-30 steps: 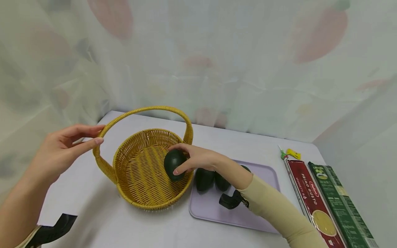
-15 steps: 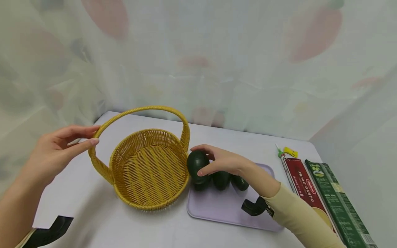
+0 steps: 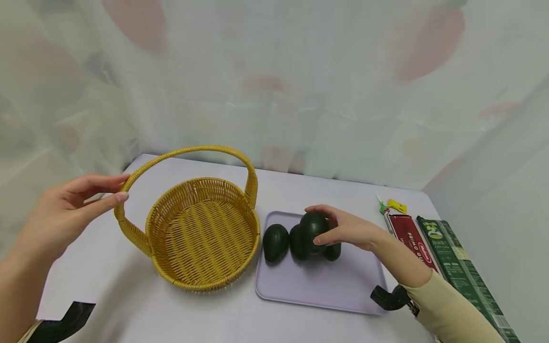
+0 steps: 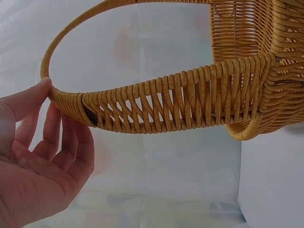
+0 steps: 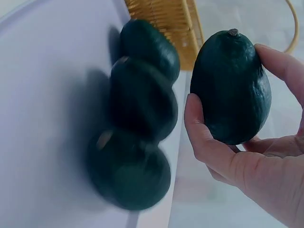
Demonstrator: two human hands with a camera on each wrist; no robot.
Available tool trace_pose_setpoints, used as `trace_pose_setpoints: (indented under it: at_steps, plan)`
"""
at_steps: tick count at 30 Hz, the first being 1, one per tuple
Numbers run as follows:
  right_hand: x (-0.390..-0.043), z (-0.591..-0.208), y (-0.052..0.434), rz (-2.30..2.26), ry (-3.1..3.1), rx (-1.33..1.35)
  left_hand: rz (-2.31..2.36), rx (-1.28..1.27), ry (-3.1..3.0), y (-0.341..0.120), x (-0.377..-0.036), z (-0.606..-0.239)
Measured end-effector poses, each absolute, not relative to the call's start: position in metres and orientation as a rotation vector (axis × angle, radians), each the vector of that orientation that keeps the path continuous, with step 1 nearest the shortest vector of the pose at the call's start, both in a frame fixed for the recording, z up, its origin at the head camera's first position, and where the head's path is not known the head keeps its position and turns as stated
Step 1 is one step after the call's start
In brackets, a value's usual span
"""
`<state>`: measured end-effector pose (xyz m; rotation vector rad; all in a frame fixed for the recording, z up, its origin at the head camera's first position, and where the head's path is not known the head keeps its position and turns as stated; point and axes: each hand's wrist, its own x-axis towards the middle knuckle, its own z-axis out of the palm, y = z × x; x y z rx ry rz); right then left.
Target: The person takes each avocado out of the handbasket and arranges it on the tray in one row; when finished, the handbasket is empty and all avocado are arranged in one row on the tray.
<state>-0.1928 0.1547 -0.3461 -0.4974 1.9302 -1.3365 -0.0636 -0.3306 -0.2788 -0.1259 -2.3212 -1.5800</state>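
Observation:
My left hand (image 3: 73, 209) pinches the left side of the tall handle of a yellow wicker basket (image 3: 150, 243); in the left wrist view thumb and fingers (image 4: 78, 152) meet at the handle's bend. The basket's woven floor is bare. Over a lilac tray (image 3: 317, 295), my right hand (image 3: 343, 228) grips a dark green avocado (image 5: 230, 90) between thumb and fingers, stem end showing in the right wrist view. Three more avocados lie in a row on the tray: one at the left (image 3: 275, 243), a middle one (image 5: 142, 102), and one (image 5: 130, 173) partly hidden under the hand in the head view.
Right of the tray lie a red spaghetti pack (image 3: 411, 238) and a long green pack (image 3: 463, 271). Behind them are a small yellow item (image 3: 396, 206) and a green one (image 3: 383, 207). A patterned curtain (image 3: 266, 95) hangs along the table's back edge.
My right hand has carried the avocado rightward, out from over the basket and across to above the tray. My left hand keeps its hold on the basket handle. The view has shifted slightly.

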Motion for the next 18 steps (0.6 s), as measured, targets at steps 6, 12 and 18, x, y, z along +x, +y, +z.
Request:
trace_pose_setpoints:
  at_steps: [6,12,18]
  plan:
    - [-0.189,-0.350,0.186,-1.343,1.963,-0.455,-1.680,-0.157,-2.251,-0.332,-0.065,-0.281]
    - [-0.184,-0.352,0.209,-1.344,1.997,-0.379,-1.594,-0.089,-2.316,-0.332,-0.065,-0.281]
    - [-0.179,-0.355,0.229,-1.359,2.022,-0.328,-1.584,-0.070,-2.314,-0.331,-0.066,-0.281]
